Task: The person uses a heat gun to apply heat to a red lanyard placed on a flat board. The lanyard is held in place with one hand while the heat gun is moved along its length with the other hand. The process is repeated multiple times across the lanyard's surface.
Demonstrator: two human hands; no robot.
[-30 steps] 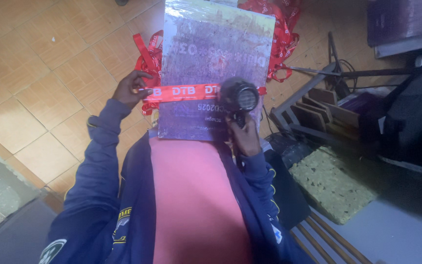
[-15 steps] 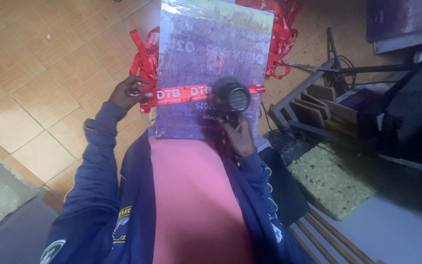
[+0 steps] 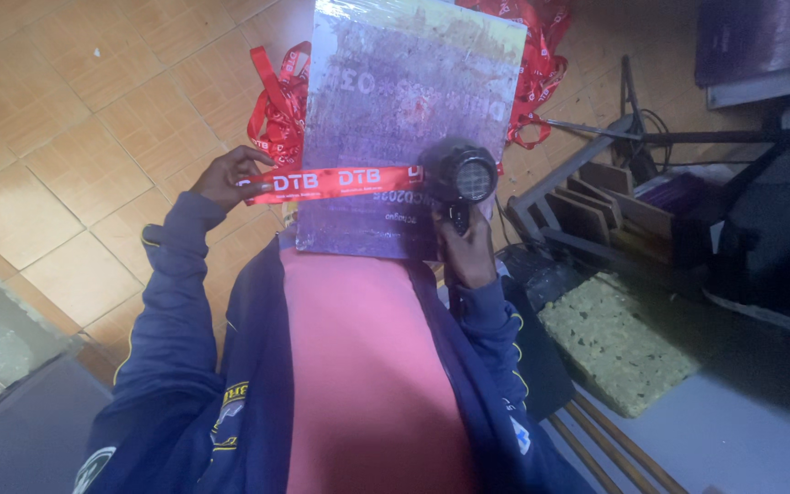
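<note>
Board [image 3: 404,110]: big purplish panel, propped on lap, over tiled floor [image 3: 66,137].
Left hand [image 3: 226,176]: at board's left edge, pinching red ribbon [image 3: 340,180] stretched across it.
Right hand [image 3: 466,247]: at board's lower right, fist wrapped around black heat gun [image 3: 464,178].

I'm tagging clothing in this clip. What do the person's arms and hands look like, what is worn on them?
Both arms wear long dark-blue jacket sleeves with thin yellow piping and ribbed cuffs; a small white-and-blue badge sits on the right sleeve. The left hand and right hand are bare: no gloves.
</note>
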